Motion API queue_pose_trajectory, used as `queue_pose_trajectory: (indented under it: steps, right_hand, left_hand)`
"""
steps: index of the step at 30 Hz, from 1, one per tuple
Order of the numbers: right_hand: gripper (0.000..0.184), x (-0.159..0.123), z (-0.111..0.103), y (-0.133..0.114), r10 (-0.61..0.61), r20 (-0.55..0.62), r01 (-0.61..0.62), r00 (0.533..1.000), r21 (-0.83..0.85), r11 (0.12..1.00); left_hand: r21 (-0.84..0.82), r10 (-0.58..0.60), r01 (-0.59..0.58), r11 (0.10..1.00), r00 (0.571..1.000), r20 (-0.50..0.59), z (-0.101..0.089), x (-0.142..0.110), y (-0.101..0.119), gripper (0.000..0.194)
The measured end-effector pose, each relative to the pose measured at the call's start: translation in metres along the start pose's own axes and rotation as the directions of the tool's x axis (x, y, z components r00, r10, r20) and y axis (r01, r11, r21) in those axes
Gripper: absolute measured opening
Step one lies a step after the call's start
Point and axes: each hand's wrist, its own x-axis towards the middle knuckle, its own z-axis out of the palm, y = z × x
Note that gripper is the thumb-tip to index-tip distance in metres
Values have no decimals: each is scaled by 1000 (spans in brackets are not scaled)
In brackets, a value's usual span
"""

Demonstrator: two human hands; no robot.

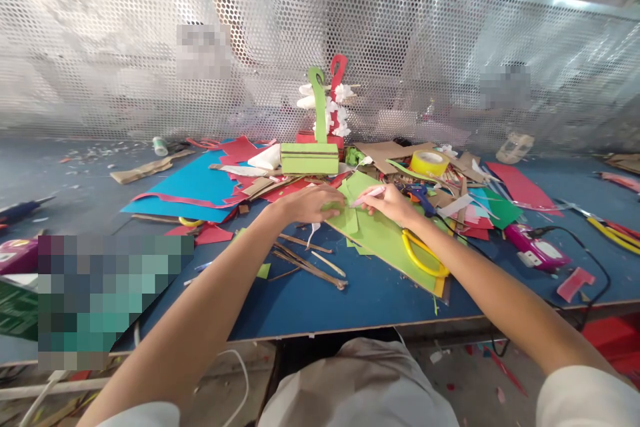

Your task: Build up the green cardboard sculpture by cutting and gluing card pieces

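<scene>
Fingers of the right hand (395, 207), in the head view, are clamped on a pink pen (369, 197), its tip at a small green piece (351, 219) on the green sheet (383, 240), mid-way along the worktop (270, 313). Marking appears to be in hand; the next stroke would call for the left hand (311, 203) to steady the paper. Left fingers rest on green paper; whether they pinch it, cannot tell. Pen marks: not discernible. Right forearm partly covers a yellow handle (425, 269); both sleeves are cut off.
</scene>
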Motion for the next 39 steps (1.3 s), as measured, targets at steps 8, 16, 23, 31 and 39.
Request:
queue_pose_trajectory:
  steps: [8, 16, 23, 31, 39]
  right_hand:
    - [33, 0, -1, -2, 2, -15, -1, 1000, 41, 999]
    - [35, 19, -4, -2, 22, -103, -11, 994, 107, 994]
    - [33, 30, 3, 7, -24, -157, 28, 987, 25, 999]
    - [36, 30, 1, 11, -82, -112, 71, 990, -100, 992]
    - [36, 31, 2, 12, -81, -114, 70, 990, -97, 993]
  left_hand:
    - [7, 22, -22, 1000, 1000, -9, -2, 0, 2, 31]
    - [-18, -2, 2, 1000, 1000, -5, -1, -1, 2, 29]
    - [-53, -16, 16, 998, 1000, -5, 0, -2, 2, 28]
    - [-68, -44, 45, 997, 999, 2, 0, -3, 2, 27]
    - [-61, -50, 51, 997, 998, 25, -3, -2, 5, 25]
